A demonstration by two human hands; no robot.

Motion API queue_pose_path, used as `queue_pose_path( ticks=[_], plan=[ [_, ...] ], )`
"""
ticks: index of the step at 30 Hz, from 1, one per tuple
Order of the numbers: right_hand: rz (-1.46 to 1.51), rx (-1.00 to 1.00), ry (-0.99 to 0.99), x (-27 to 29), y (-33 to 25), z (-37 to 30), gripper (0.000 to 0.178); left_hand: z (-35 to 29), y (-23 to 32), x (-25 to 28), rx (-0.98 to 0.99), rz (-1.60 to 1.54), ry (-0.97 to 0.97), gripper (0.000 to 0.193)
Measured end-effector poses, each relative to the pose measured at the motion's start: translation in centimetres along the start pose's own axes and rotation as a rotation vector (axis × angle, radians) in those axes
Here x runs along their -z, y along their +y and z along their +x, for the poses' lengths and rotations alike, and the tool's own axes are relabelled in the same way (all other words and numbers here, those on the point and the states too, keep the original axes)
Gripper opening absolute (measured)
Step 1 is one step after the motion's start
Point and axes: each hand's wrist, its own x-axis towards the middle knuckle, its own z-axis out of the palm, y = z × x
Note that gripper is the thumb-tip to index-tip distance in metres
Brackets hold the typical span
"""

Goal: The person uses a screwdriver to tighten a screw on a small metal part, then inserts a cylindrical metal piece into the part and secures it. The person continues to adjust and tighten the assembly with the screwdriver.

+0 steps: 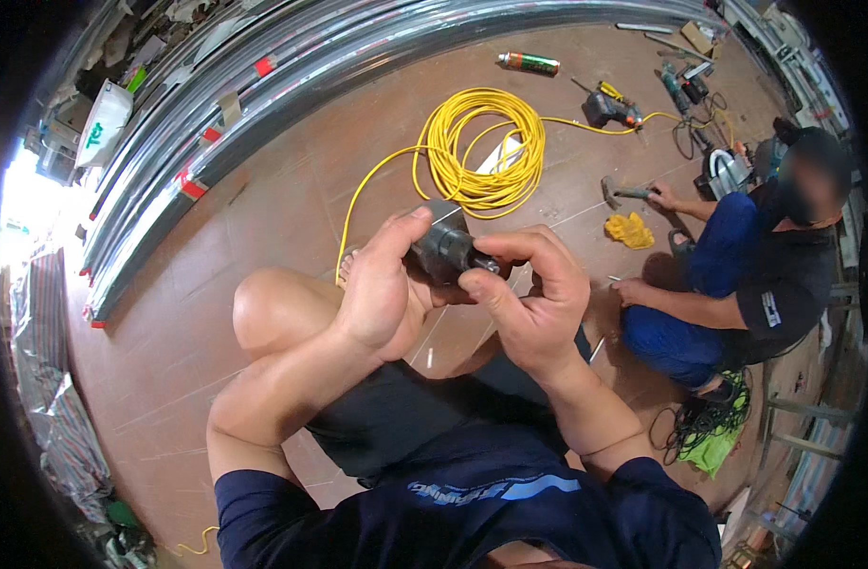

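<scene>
Stretching across the far left of the scene, a stack of long curved metal profiles (263, 66) lies on the reddish-brown tiled floor (263, 218), with red tape tags along its edges. At the right a second person (756, 275) in a dark shirt and blue trousers crouches low, one hand at a hammer (616, 192) resting on the floor, a crumpled yellow cloth (629, 229) just beside it. Far of centre lies a coil of yellow cable (486, 152), one strand running right toward a power tool (612, 109). A spray can (529, 63) lies farther off, near the profiles, and a second drill (678, 85) sits at the far right among cords.

Near the middle, above the person's bent knee (268, 308), both hands meet around a dark drill chuck (445, 248). The left hand (382, 289) wraps the back of it, thumb laid over the top and fingers curled behind. The right hand (529, 299) pinches the chuck's front end between thumb and forefinger, the other fingers loosely bent. What sits in the chuck's tip is too small to tell. The chuck is off the floor, between the two hands.
</scene>
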Motion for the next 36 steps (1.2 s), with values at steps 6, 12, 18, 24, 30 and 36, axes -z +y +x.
queue_pose_path(
  ticks=[6, 12, 18, 24, 30, 36],
  plan=[
    [0.268, -0.209, 0.146, 0.9, 0.9, -2.4, 0.028, -0.2, -2.1, -1.5, -0.457, 0.285, -0.009, 0.044],
    [0.586, -0.511, 0.132, 2.1, 4.8, -2.7, 0.041, 2.4, -1.9, -1.8, -1.137, 0.878, -0.285, 0.089],
    [0.698, -0.459, 0.056, 4.1, 5.6, -4.4, 0.037, 2.8, -2.2, -2.1, -1.087, 0.808, -0.605, 0.102],
    [0.658, -0.283, 0.092, 6.8, 1.8, -4.7, 0.03, 2.4, -1.1, -1.2, -1.029, 0.992, -0.748, 0.095],
    [0.321, -0.103, 0.142, 6.7, -0.6, -4.1, 0.026, 2.6, -1.2, -0.4, -1.05, 0.917, -0.723, 0.086],
    [0.331, -0.097, 0.138, 6.3, -0.3, -3.9, 0.025, 1.9, -1.5, -0.7, -1.086, 0.908, -0.668, 0.083]
  ],
)
